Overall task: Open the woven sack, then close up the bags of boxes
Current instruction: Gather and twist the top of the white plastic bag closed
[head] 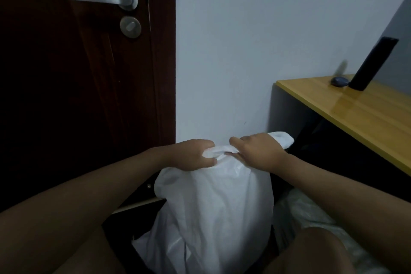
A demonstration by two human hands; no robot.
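Beside the dark door (77,95), a white bag (213,207) stands on the floor; left hand (191,154) and right hand (258,151) pinch its gathered neck, so closing looks underway, knot unfinished, I'd judge.

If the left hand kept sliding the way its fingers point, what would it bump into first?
Probably the right hand. The left hand points rightward along the bunched top of the white bag, which both hands grip.

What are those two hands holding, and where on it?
Both the left hand and right hand grip the gathered top of the white plastic bag.
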